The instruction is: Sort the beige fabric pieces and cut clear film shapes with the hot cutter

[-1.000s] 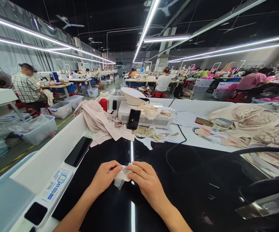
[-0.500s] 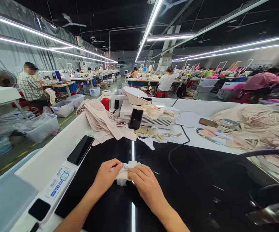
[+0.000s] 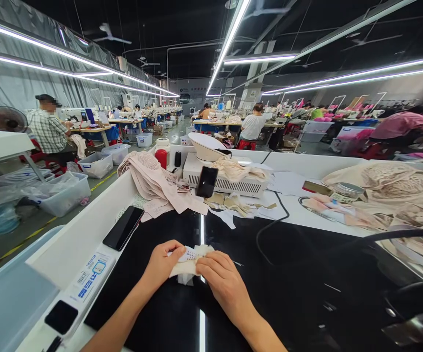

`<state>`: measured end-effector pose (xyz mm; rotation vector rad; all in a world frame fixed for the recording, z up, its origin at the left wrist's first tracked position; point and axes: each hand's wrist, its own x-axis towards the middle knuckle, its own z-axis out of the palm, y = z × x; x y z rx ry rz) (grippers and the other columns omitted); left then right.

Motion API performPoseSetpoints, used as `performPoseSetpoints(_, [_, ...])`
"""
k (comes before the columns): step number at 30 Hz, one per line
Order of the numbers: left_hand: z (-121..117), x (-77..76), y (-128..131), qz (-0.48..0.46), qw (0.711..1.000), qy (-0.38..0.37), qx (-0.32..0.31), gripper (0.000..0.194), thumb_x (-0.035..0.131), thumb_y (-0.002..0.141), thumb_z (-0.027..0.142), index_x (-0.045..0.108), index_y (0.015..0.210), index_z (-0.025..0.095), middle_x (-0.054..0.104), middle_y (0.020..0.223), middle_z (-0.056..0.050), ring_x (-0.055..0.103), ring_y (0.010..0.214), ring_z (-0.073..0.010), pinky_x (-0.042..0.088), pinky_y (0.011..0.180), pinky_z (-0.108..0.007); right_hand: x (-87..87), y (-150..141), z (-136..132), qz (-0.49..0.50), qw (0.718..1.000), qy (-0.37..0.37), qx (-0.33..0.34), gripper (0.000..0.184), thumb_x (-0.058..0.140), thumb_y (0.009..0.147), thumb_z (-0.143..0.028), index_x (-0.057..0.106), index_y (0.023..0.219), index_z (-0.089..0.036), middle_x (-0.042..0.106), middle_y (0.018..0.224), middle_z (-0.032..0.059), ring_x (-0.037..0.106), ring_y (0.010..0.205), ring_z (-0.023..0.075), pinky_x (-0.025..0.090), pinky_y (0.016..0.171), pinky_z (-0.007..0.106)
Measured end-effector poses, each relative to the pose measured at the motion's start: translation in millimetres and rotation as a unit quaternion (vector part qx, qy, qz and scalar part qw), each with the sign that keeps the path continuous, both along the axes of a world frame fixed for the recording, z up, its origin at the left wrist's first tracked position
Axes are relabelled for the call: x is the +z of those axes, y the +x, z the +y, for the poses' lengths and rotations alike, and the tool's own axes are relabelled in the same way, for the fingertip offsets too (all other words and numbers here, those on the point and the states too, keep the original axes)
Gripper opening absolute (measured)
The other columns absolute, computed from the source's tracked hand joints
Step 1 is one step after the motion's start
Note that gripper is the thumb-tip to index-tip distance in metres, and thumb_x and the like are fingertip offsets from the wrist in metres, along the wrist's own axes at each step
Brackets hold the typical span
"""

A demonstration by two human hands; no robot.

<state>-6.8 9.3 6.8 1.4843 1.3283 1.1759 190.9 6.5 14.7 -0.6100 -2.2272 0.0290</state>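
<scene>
Both my hands rest on a glossy black worktop (image 3: pixel 288 274) and pinch the same small cream fabric piece (image 3: pixel 190 261) with a printed label on it. My left hand (image 3: pixel 162 264) grips its left side, fingers curled. My right hand (image 3: pixel 220 283) presses and holds its right side. Part of the fabric is hidden under my fingers.
A black phone (image 3: pixel 123 228) lies on the white ledge to the left. Beige fabric (image 3: pixel 156 183), scraps, a white machine (image 3: pixel 222 176) with another phone leaning on it, and a cable lie beyond. Lace garments (image 3: pixel 387 188) pile up at right. Other people sit at distant tables.
My hands and the fabric piece have shifted slightly on the worktop; the fabric has been turned a little, and its printed label shows more. The view has drifted a bit.
</scene>
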Motion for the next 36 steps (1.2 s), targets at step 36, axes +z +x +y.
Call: performPoseSetpoints(36, [-2,-4.2,-1,-0.070,0.984,-0.135,-0.095,0.046,0.061,0.073,0.057,0.069,0.081,0.012,0.061,0.071,-0.004,0.054,0.063,-0.0150,0.047,0.061,-0.027,-16.3,1,4,0.117,0.924,-0.355,-0.075,0.026,0.049,0.098,-0.042,0.064,0.115,-0.029,0.066,0.105,0.0005,0.062,0.097,0.0197,0.047,0.086,0.031])
